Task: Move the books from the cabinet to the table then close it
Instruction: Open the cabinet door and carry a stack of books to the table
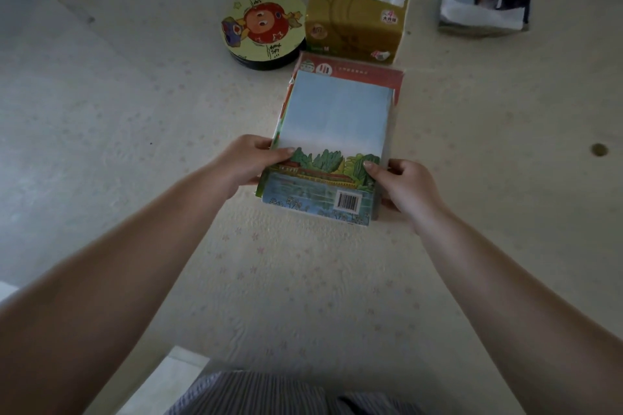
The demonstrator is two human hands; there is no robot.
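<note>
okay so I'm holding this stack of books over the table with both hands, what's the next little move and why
Probably lower the stack of books flat and let go: both hands, left and right, grip its near end over the table, just short of the tissue box.

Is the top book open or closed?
Closed. The top book lies flat on the stack, back cover with barcode up, no pages showing; left hand and right hand grip its sides.

free: table (pixel 135 145) left, right, near | blocked: far side, round tin (pixel 263 29), tissue box (pixel 357 30)
</note>
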